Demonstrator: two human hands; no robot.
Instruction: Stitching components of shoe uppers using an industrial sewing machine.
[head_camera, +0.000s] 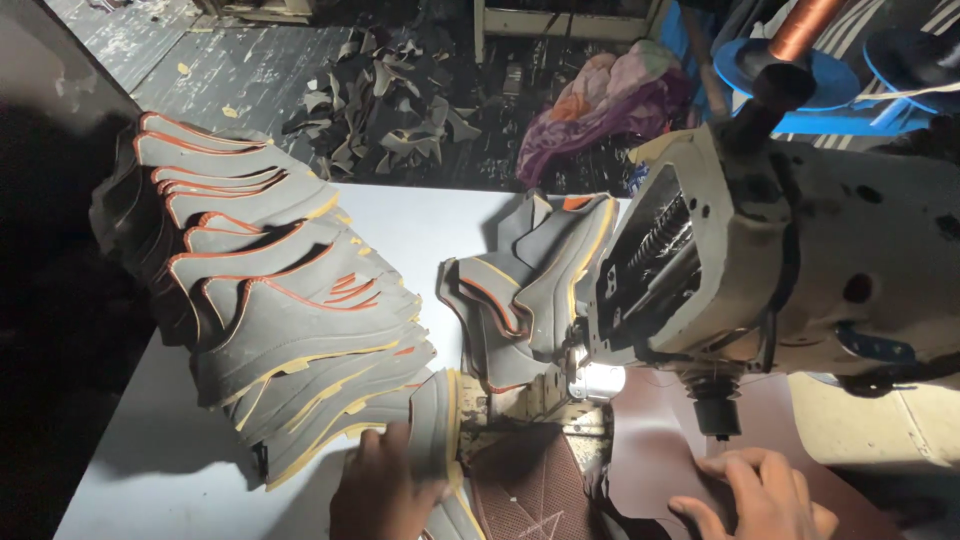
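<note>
**Feeding a grey shoe piece to the sewing machine**

Starting at the left, a fanned stack of grey shoe pieces (290, 310) with orange and yellow edging lies spread over the pale table (130, 450), reaching from the far corner down toward the near edge. Just beside the stack's near end, the left hand (385, 490) presses its fingers onto a curved grey piece with a yellow edge (438, 420); the fingers lie across the piece's left face, gripping it lightly, while the piece stands on edge against the machine's post. The piece sits just right of the hand and just left of the lit needle area (590, 380).

Behind that spot, a smaller heap of sewn grey pieces (530, 280) rests on the table. Over the middle and right hangs the worn cream head of the sewing machine (780, 260), with a copper-coloured thread cone (805, 25) above it. Below the head, the right hand (760, 495) lies flat with fingers spread on a dark brown sheet (650, 450), grasping nothing. On the floor beyond are dark scraps (390, 90) and a bundle of coloured cloth (600, 100).
</note>
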